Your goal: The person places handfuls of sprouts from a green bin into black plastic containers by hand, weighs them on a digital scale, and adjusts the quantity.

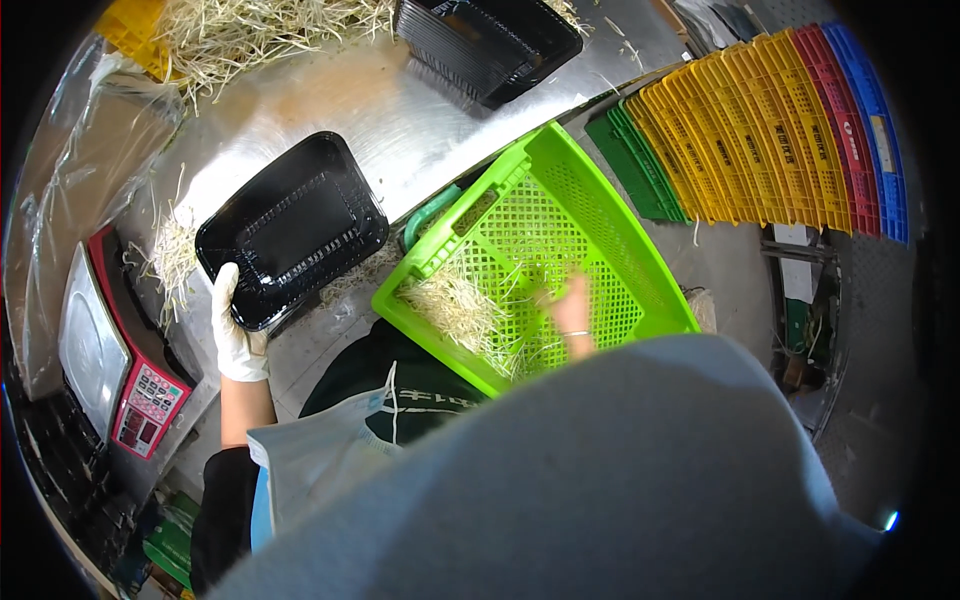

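Observation:
My left hand, in a white glove, grips the near left corner of a black plastic tray, whose inside faces up and shows no food. My right hand, bare and blurred, is inside a bright green plastic basket, over its perforated bottom. Whether its fingers hold anything is not clear. Bean sprouts lie heaped at the basket's left side, with loose strands near my right hand. The basket stands tilted in view, close against the metal table's edge.
A large sprout pile and a stack of black trays lie on the metal table. A red scale stands at left beside clear plastic film and a small sprout heap. Stacked yellow crates stand at right.

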`<state>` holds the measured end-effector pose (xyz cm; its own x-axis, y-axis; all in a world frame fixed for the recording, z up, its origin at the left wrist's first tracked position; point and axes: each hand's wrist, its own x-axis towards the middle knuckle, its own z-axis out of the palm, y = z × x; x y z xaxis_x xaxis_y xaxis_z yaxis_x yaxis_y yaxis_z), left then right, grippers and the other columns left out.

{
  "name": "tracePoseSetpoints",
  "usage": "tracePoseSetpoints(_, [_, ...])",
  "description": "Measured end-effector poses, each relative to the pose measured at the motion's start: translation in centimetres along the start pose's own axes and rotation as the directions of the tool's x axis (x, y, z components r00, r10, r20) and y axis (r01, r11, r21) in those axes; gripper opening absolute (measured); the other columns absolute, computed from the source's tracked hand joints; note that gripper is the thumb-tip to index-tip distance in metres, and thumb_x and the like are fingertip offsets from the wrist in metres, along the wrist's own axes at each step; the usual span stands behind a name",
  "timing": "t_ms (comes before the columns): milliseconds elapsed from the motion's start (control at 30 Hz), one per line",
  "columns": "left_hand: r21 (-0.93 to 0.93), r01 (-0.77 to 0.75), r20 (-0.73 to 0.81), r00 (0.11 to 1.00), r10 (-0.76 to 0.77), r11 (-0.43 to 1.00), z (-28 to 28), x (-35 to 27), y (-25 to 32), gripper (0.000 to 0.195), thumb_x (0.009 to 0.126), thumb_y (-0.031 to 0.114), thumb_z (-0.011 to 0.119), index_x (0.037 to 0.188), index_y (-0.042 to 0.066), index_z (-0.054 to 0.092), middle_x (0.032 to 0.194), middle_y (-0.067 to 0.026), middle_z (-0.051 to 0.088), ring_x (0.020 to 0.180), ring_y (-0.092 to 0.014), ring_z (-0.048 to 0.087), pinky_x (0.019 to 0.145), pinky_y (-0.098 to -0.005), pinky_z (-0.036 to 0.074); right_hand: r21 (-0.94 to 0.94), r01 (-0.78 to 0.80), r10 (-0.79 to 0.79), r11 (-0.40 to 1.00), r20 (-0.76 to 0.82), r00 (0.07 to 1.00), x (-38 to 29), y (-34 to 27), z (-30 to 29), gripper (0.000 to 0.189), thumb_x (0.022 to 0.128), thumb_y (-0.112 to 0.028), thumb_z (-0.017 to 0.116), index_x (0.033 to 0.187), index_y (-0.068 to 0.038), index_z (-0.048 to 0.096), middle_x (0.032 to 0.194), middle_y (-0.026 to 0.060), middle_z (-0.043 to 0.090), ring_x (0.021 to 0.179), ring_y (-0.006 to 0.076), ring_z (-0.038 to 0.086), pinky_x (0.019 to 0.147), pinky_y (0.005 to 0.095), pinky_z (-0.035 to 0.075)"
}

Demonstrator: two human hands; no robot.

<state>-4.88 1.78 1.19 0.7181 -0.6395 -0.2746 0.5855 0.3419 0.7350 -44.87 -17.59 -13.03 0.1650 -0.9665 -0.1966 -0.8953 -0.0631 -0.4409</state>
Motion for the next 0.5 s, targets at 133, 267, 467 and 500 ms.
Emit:
tracePoseSetpoints(133, [-0.011, 0.102, -0.152, 0.983, -0.102, 0.995, 0.6, 0.6, 0.1, 0.031, 0.084, 0.013, 0.054, 0.114, 0.003, 0.053, 0.102, -0.0087, 0.061, 0.091, -0.02, 0.061, 0.079, -0.0328, 0.052, -0.254, 0.51, -0.224, 0.822, 0.679, 0.699, -5.7, -6.2, 8.0, 0.102, 0.062, -0.027, 0.073, 0.14, -0.011, 0.01, 0.144, 0.0209, 0.01, 0.132, 0.037, 0.016, 0.101, 0.0566, 0.022])
tracePoseSetpoints(267, [0.097, -0.08, -0.074, 0.993, 0.087, 0.992, -0.2, -0.6, -0.1, 0.032, 0.085, 0.016, 0.053, 0.115, 0.004, 0.052, 0.105, -0.0091, 0.06, 0.092, -0.02, 0.06, 0.08, -0.0343, 0.051, -0.31, 0.538, -0.296, 0.784, 0.575, 0.763, -5.6, -5.3, 10.8, 0.095, 0.063, -0.024, 0.07, 0.139, -0.01, 0.014, 0.141, 0.0203, 0.018, 0.128, 0.0366, 0.024, 0.099, 0.0541, 0.028])
tracePoseSetpoints(467, [-0.09, 0.15, -0.068, 0.985, -0.156, 0.985, 0.9, -0.1, 0.6, 0.037, 0.084, 0.014, 0.054, 0.119, 0.004, 0.048, 0.111, -0.0103, 0.057, 0.096, -0.021, 0.059, 0.082, -0.0385, 0.051, -0.125, 0.533, -0.426, 0.837, 0.462, 0.778, -5.3, -4.6, 9.8, 0.087, 0.061, -0.025, 0.072, 0.133, -0.008, 0.028, 0.13, 0.0175, 0.036, 0.109, 0.0332, 0.042, 0.09, 0.0442, 0.039])
tracePoseSetpoints(500, [-0.09, 0.149, -0.066, 0.986, -0.155, 0.985, 0.9, -0.1, 0.4, 0.037, 0.084, 0.014, 0.054, 0.119, 0.004, 0.048, 0.111, -0.0103, 0.057, 0.096, -0.021, 0.059, 0.082, -0.0385, 0.051, -0.126, 0.533, -0.427, 0.837, 0.459, 0.779, -5.5, -5.0, 10.2, 0.087, 0.061, -0.025, 0.072, 0.133, -0.008, 0.028, 0.13, 0.0175, 0.036, 0.109, 0.0332, 0.042, 0.09, 0.0442, 0.039])
